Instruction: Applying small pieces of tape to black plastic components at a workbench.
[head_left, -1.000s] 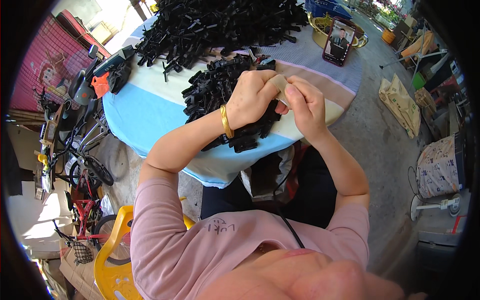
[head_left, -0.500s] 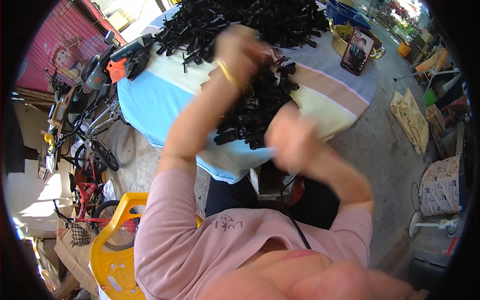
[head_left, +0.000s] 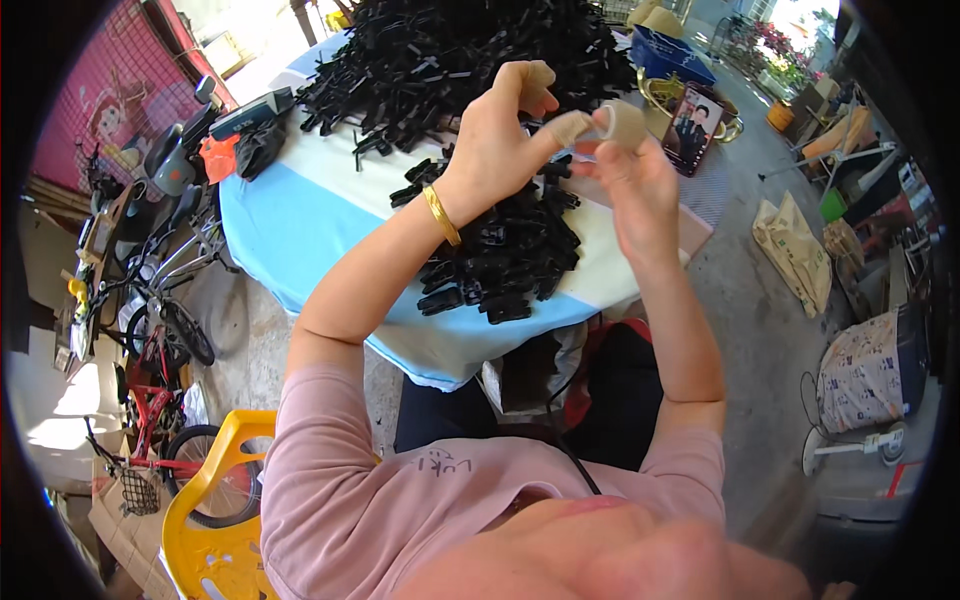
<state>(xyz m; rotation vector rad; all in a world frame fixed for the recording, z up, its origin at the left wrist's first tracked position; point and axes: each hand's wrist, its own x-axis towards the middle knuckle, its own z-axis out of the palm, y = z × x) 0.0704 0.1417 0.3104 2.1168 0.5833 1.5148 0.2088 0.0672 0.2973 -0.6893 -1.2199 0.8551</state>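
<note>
Over the table, my left hand is raised with its thumb stretched out and its other fingers curled apart from it. A tan wrap covers that thumb, and I see nothing held in the hand. Facing it, my right hand grips a small beige roll of tape near the left thumb's tip. Whether a strip joins roll and thumb is too small to tell. Beneath both hands lies a heap of black plastic clip-like pieces. A far larger pile of similar black pieces covers the table's back.
A striped cloth covers the round table. At the right, a phone leans against a gold-coloured pot, with a blue box behind. Black and orange bags lie at the left edge. A yellow chair stands at lower left.
Both hands have risen from a blur of motion. My right hand moved up and away from the table's front edge to meet the left. The beige roll now shows clearly.
</note>
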